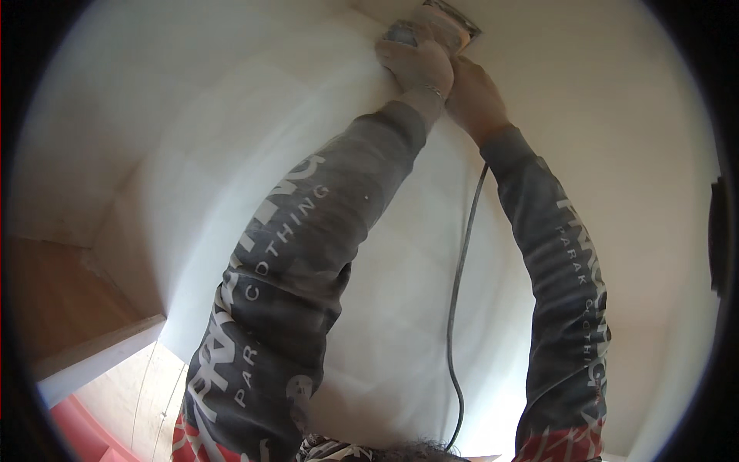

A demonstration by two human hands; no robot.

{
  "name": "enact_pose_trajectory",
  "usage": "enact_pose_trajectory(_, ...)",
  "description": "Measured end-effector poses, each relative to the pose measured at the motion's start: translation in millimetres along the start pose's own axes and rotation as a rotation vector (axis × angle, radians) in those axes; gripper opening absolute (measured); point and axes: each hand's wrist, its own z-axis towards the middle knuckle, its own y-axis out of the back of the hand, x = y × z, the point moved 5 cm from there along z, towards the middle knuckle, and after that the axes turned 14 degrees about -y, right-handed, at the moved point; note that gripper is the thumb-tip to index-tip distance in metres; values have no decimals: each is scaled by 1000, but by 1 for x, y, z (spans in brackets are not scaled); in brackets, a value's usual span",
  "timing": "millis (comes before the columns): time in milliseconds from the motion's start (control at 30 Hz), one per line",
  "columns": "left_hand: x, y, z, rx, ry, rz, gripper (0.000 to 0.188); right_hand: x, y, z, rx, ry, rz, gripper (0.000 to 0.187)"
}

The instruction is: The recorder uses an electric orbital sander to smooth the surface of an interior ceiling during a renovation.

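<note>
Both my arms, in dark grey printed sleeves, reach up to the top of a white wall (308, 123). My left hand (416, 65) wraps over the top of a small electric sander (446, 23) pressed against the wall near the ceiling. My right hand (473, 96) grips the sander from below and to the right. The tool's grey power cord (459, 277) hangs down between my arms along the wall. Most of the sander is hidden behind my hands.
The white wall fills most of the view. A white ledge or sill (100, 358) juts out at lower left beside a wooden surface (54, 292). Something red (77, 435) lies at the bottom left corner. A dark object (720, 239) sits at the right edge.
</note>
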Motion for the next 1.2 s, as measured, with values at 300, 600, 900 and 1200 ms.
enact_pose_trajectory(300, 50, 2, 60, 236, -319, 424, 73, 16, -21, 29, 68, -108, -65, 30)
enact_pose_trajectory(600, 9, 18, 74, -80, 125, -148, 86, 52, -13, 55, 82, -31, -74, 41)
enact_pose_trajectory(900, -25, 15, 78, 315, 17, -228, 53, 59, 16, 61, -60, 31, -189, 40)
enact_pose_trajectory(1200, -94, -20, 99, 379, -416, 153, 56, 65, 78, 96, -312, 227, -334, 52)
